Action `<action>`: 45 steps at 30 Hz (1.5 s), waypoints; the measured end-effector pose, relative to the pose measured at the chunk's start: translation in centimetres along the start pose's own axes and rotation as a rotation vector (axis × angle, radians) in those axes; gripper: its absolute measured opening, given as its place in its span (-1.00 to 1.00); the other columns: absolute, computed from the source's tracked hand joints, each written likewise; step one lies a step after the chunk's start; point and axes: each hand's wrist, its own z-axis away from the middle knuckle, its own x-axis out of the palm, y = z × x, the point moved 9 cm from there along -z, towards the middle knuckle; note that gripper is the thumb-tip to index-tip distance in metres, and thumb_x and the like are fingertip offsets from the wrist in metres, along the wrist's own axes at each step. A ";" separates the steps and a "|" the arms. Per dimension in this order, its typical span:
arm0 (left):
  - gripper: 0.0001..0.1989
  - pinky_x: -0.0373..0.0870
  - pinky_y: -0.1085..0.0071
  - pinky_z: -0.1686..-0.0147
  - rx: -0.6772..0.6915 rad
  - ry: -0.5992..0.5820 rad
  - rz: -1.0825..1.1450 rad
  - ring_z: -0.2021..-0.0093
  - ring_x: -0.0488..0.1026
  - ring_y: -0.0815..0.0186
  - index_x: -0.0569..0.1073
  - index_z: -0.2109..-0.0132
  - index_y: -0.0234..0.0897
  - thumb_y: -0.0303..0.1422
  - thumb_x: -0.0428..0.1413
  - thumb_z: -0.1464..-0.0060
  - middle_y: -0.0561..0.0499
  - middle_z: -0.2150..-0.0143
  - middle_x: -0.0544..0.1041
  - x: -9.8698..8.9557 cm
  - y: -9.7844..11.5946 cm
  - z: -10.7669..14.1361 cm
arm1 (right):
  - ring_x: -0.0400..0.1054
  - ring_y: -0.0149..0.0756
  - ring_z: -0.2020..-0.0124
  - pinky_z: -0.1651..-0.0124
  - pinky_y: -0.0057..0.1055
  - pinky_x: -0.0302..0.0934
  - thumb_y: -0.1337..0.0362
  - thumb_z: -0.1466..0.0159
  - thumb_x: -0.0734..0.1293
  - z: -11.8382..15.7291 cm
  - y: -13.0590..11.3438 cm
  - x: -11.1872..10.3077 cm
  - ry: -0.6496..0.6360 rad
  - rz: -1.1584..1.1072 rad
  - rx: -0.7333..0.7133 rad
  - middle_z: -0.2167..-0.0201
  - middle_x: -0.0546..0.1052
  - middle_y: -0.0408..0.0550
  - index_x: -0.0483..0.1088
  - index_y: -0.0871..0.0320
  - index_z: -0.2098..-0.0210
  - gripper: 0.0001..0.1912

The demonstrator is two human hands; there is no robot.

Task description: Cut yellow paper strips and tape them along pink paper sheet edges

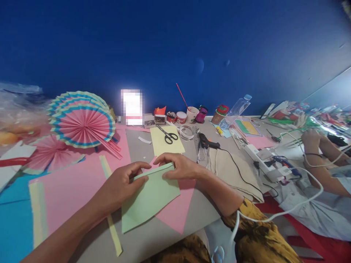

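A light green sheet of paper (pixel 150 197) is held up over the table, with a narrow folded strip along its top edge. My left hand (pixel 124 184) pinches the fold near the sheet's upper left corner. At the upper right corner my right hand (pixel 178 166) grips the same fold between thumb and fingers. Under the sheet lies a piece of pink paper (pixel 179 212). Beyond my hands, black scissors (pixel 170 137) rest on a pale yellow sheet (pixel 161 146).
Pleated paper fans (pixel 83 126) stand at the left above large pink paper (pixel 74 193). A glue gun (pixel 207 142) lies by folded cloth (pixel 230 171), its cable trailing right. Cups (pixel 192 115) line the wall. A power strip (pixel 263 160) and another person's hands (pixel 311 140) are at right.
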 end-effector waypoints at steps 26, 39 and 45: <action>-0.69 0.31 0.41 0.59 -0.263 -0.042 0.312 0.60 0.34 0.31 0.59 0.42 -0.25 -0.06 0.27 0.04 0.04 0.59 0.45 -0.6 -2.0 0.2 | 0.20 -0.43 0.58 0.53 -0.49 -0.01 0.04 -0.18 0.42 1.1 4.1 -4.8 0.479 -0.116 0.305 0.60 0.39 -0.23 0.52 0.16 0.41 -0.71; -0.59 0.51 0.36 0.41 -0.283 0.073 0.567 0.42 0.55 0.21 0.64 0.28 -0.27 -0.07 0.44 0.21 -0.03 0.40 0.66 -0.8 -2.0 0.0 | 0.18 -0.44 0.58 0.51 -0.47 0.00 -0.04 -0.10 0.47 0.7 3.9 -5.1 0.575 -0.336 0.248 0.58 0.41 -0.23 0.51 0.17 0.38 -0.63; -0.53 0.49 0.30 0.45 -0.328 0.256 0.607 0.42 0.55 0.13 0.61 0.34 -0.26 0.10 0.28 0.02 -0.04 0.46 0.63 -3.7 -3.1 0.2 | 0.14 -0.50 0.57 0.50 -0.50 0.00 0.15 -0.08 0.50 0.1 3.9 -3.6 0.274 -0.233 0.275 0.62 0.37 -0.27 0.51 0.19 0.47 -0.77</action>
